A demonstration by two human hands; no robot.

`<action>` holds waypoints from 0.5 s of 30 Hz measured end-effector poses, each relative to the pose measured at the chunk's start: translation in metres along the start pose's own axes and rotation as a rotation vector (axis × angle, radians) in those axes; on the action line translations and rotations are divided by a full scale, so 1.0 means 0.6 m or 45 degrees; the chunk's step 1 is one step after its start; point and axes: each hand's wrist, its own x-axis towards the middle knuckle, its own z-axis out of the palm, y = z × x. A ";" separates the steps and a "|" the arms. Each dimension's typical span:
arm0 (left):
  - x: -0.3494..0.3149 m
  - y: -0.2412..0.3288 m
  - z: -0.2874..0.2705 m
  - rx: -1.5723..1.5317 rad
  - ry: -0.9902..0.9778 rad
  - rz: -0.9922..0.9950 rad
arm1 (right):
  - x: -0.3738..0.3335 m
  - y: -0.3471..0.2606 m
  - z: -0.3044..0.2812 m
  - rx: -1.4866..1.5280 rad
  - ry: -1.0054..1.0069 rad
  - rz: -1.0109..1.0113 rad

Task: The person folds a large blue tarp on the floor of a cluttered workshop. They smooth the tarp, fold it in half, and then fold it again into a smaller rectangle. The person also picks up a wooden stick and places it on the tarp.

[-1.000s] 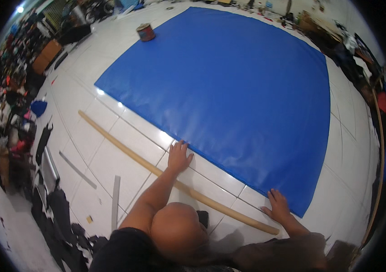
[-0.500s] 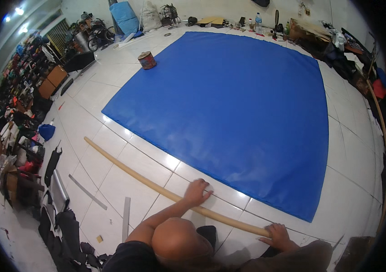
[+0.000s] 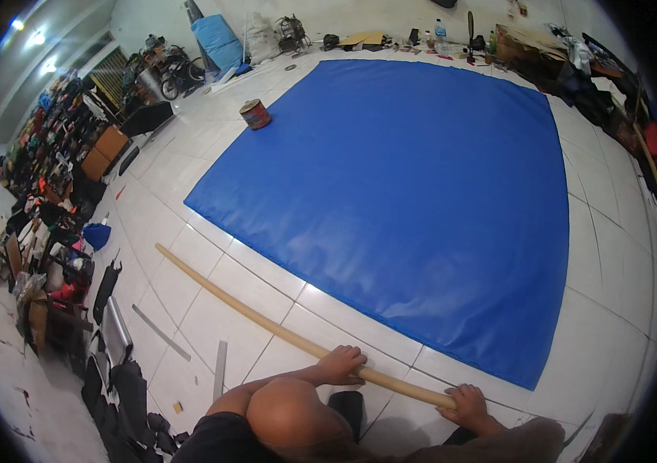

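A long tan cardboard tube (image 3: 267,322) lies slantwise on the tiled floor in front of me, its far end pointing left. My left hand (image 3: 342,365) is closed over the tube right of its middle. At the tube's near right end, my right hand (image 3: 467,405) has its fingers wrapped around it; the palm side is hidden. Just beyond the tube a large blue sheet (image 3: 390,216) is spread out flat, its near edge roughly parallel to the tube. A rusty red can (image 3: 255,116) stands at the sheet's far left edge.
Two flat grey strips (image 3: 160,332) lie on the floor to the left, near a silver flat case (image 3: 116,332) and dark cloth (image 3: 128,397). Piled goods (image 3: 58,170) line the left wall. A water bottle (image 3: 440,35) and cardboard (image 3: 529,50) stand along the back.
My left hand has come down from above the tube and closed on it. My right hand stays at the tube's end. The whole view has shifted slightly.
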 end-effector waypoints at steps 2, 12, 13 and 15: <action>0.004 0.001 0.002 0.002 -0.008 -0.020 | -0.005 0.003 -0.003 -0.001 -0.015 0.026; 0.053 -0.014 -0.014 -0.407 0.238 -0.478 | -0.008 0.006 -0.021 0.052 -0.011 0.040; 0.067 -0.024 -0.015 -0.576 0.391 -0.753 | -0.011 0.009 -0.019 0.052 -0.020 0.046; 0.094 -0.062 -0.020 -0.764 0.674 -1.142 | -0.015 0.012 -0.017 0.051 -0.025 0.055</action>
